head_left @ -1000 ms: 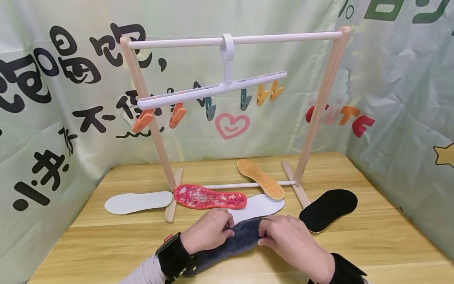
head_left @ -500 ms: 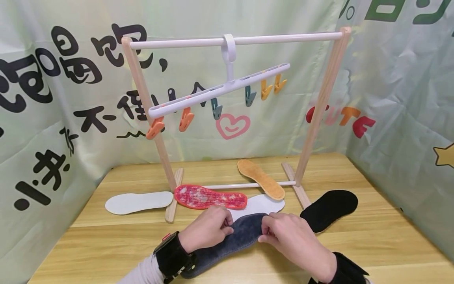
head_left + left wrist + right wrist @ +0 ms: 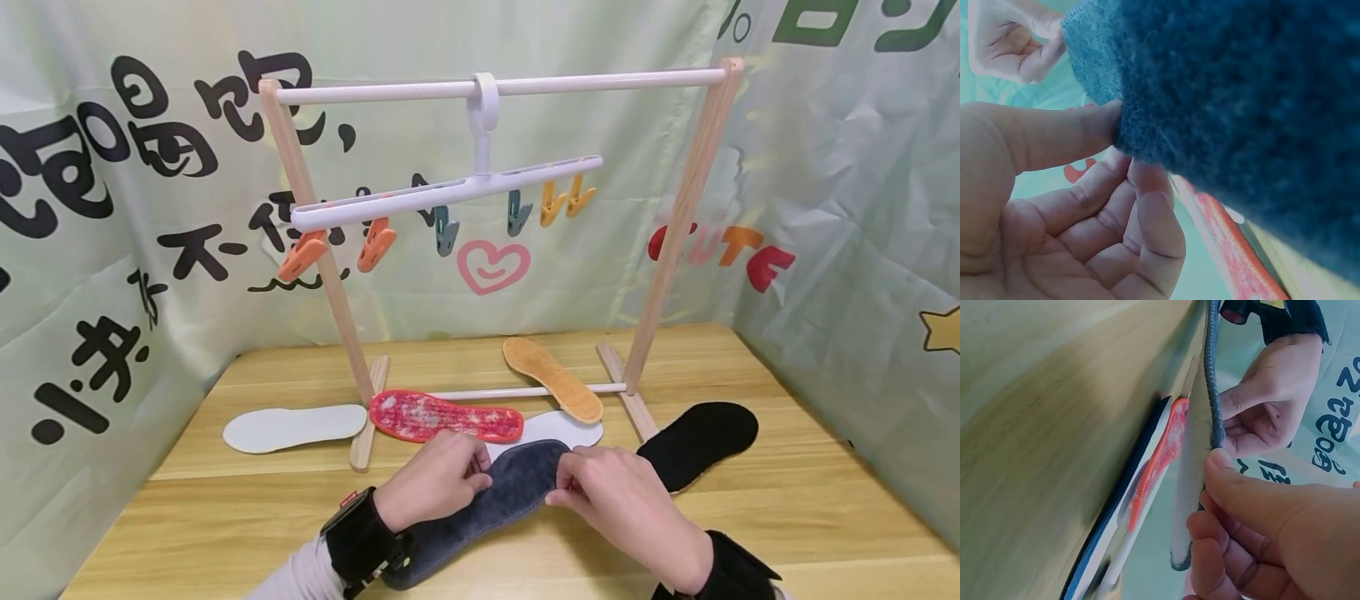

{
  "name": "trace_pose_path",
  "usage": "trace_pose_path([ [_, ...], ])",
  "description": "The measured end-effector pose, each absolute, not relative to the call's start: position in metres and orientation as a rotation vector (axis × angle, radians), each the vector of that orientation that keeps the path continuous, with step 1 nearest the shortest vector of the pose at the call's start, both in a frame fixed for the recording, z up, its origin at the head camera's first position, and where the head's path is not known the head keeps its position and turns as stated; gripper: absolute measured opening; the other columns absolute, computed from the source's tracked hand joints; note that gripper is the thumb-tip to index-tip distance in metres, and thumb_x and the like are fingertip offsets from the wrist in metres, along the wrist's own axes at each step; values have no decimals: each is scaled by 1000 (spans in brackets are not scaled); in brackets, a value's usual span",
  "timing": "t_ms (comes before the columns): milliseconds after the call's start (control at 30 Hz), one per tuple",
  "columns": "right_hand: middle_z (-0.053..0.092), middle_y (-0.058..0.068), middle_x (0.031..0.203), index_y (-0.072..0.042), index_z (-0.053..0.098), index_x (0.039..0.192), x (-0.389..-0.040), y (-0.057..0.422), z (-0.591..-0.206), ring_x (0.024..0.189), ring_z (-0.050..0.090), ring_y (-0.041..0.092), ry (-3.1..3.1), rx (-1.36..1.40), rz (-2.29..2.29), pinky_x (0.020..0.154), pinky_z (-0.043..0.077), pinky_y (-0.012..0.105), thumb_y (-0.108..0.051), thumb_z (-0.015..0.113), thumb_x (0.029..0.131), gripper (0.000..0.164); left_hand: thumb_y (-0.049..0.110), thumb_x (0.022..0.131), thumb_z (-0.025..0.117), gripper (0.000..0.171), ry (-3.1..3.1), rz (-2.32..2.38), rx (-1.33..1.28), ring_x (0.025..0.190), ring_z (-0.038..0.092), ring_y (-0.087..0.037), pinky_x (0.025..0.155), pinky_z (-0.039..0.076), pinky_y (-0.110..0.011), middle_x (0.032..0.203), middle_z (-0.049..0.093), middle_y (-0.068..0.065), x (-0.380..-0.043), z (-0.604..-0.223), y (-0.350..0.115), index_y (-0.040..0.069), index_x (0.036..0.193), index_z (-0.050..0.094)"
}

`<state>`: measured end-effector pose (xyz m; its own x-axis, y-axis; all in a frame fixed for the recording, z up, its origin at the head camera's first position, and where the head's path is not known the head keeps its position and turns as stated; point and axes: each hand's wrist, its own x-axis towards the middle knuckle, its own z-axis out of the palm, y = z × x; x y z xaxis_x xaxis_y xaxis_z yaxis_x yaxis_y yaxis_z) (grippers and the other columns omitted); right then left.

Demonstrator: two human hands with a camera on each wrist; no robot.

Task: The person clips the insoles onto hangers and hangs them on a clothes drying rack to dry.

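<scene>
A dark grey-blue fuzzy insole (image 3: 517, 483) slants between my two hands in the head view, lifted off the table. My left hand (image 3: 438, 483) pinches its far long edge between thumb and fingers; the left wrist view shows the insole's nap (image 3: 1229, 94) close up. At the right end, my right hand (image 3: 626, 504) pinches the edge, and the right wrist view has the insole (image 3: 1194, 475) almost edge-on with its pale underside showing. Just behind it lie a white insole (image 3: 573, 429) and a red mottled insole (image 3: 442, 417).
A wooden rack (image 3: 682, 225) carries a white hanger (image 3: 480, 185) with orange, teal and yellow clips. On the table lie another white insole (image 3: 292, 427) at left, a tan insole (image 3: 551, 379) across the rack's lower bar, and a black insole (image 3: 701, 442) at right.
Both hands have raised the right part of the grey-blue insole slightly and moved it away from the body, with their grips unchanged. The hanger has swung on its bar and back.
</scene>
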<state>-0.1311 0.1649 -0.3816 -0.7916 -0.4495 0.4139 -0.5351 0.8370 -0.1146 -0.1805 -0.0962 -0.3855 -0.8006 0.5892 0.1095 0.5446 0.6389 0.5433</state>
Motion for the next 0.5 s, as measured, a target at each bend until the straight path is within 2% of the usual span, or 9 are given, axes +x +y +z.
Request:
trace_pose_path([
  [267, 52, -23, 63, -32, 64, 69, -133, 165, -382, 58, 45, -7, -2637, 715, 335, 51, 37, 20, -44, 88, 86, 31, 6, 94, 81, 15, 2784, 935, 952, 68, 56, 3, 68, 49, -20, 74, 66, 9, -180, -382, -99, 12, 86, 70],
  [500, 52, -23, 63, -33, 67, 71, -133, 166, -381, 59, 46, -8, -2646, 721, 339, 51, 36, 19, -41, 86, 89, 27, 6, 96, 79, 15, 2762, 981, 921, 69, 57, 3, 69, 49, -20, 76, 66, 9, -178, -380, -101, 12, 87, 69],
])
